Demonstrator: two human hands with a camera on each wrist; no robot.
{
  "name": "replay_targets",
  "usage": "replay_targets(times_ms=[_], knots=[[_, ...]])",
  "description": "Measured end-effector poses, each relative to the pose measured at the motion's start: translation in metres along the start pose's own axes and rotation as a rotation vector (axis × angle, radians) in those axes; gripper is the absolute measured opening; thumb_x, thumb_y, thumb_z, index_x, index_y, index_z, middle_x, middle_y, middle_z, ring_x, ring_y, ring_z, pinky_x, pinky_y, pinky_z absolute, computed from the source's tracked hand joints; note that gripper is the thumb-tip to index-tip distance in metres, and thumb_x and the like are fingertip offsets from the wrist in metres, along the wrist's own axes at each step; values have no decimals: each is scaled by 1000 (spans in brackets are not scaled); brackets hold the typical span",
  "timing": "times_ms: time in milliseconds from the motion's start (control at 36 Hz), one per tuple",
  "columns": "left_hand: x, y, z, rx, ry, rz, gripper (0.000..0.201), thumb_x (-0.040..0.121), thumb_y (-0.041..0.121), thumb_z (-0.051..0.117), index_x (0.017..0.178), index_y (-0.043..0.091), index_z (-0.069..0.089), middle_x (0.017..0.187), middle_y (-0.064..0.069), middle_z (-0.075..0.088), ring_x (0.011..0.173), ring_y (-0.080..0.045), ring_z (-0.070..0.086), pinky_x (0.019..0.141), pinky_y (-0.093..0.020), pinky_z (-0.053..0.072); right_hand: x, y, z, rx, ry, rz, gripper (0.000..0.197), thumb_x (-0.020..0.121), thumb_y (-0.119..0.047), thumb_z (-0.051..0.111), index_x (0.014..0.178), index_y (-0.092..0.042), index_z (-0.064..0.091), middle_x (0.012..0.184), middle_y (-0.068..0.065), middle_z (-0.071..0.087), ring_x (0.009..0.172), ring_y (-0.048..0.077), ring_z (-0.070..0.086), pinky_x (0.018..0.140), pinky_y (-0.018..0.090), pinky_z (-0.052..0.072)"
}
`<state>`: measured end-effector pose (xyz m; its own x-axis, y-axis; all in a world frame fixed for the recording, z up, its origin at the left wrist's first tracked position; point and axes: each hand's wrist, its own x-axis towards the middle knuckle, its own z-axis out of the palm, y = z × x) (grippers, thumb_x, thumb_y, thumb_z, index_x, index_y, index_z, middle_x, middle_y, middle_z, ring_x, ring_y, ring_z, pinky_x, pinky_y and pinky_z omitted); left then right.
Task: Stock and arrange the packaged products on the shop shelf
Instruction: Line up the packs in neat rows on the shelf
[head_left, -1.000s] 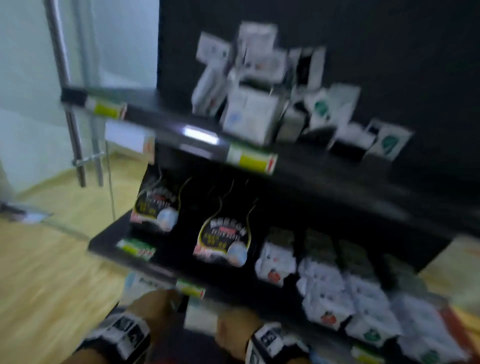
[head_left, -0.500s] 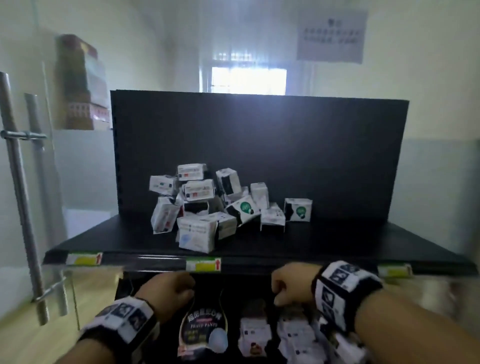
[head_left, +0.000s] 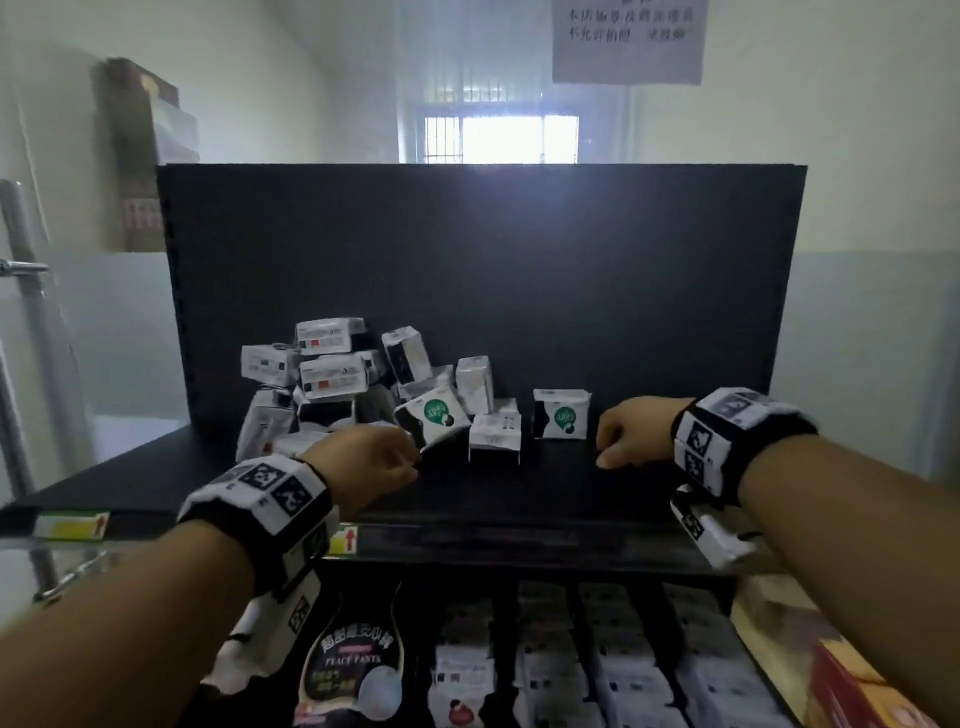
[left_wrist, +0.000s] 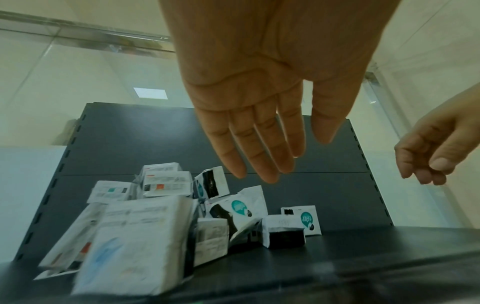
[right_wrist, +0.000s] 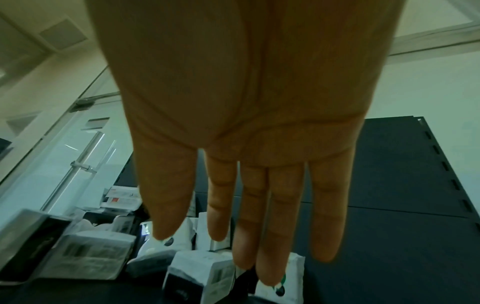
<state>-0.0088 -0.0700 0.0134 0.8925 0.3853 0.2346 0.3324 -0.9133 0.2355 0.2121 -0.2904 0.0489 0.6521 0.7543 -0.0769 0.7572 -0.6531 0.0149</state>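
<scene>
A loose pile of small white packs (head_left: 332, 379) (left_wrist: 155, 205) lies on the left half of the black top shelf (head_left: 519, 493). One pack with a green round logo (head_left: 562, 414) (left_wrist: 306, 220) stands apart at the pile's right, and a plain white pack (head_left: 495, 436) sits just in front of it. My left hand (head_left: 384, 457) (left_wrist: 259, 144) hovers over the pile's front edge, fingers straight and empty. My right hand (head_left: 623, 436) (right_wrist: 246, 205) hangs just right of the green-logo pack, relaxed, holding nothing.
A tall black back panel (head_left: 519, 260) closes the shelf behind. The lower shelf holds rows of white packs (head_left: 571, 649) and a black pouch (head_left: 353, 670). A steel door handle (head_left: 26, 338) stands at left, stacked cartons (head_left: 145, 156) behind it, and a red box (head_left: 857, 691) at lower right.
The view swung up from the lower shelves to the top shelf. Both hands rose from below the shelf's front edge to above its surface, near the pile.
</scene>
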Motion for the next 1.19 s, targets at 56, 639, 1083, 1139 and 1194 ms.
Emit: replay_targets(times_ms=[56,639,1083,1139,1194], knots=[[21,15,5,2,7,-13,25,90,34,59,114,27,64,109,7,64,96,-10,59,82,-20,45,20,20,-7,-3,16,-35,34,92,-37,61,117,-15,65,75,-10,57,80,14,57,72,26,44],[214,100,69,257,-249,-330,53,85,49,62,133,29,49,136,2,51,124,-18,48,102,-28,37,213,162,-14,85,64,-245,32,90,-35,64,116,-16,63,121,3,62,108,19,58,90,30,46],[267,65,73,307,-234,-337,52,86,47,61,130,22,52,131,1,54,120,-20,50,99,-29,40,285,125,0,1,57,-186,59,85,-42,68,135,-19,48,134,8,49,116,26,55,94,34,48],[272,58,71,277,-229,-347,52,86,47,61,130,22,51,131,2,54,120,-19,50,100,-29,40,293,123,1,10,41,-154,65,84,-46,68,138,-18,45,136,10,47,117,28,54,96,36,47],[277,51,70,267,-225,-345,51,86,48,61,129,22,51,131,1,55,120,-19,51,98,-28,40,300,120,3,18,29,-132,69,83,-49,69,138,-16,44,135,11,48,116,29,55,97,38,48]])
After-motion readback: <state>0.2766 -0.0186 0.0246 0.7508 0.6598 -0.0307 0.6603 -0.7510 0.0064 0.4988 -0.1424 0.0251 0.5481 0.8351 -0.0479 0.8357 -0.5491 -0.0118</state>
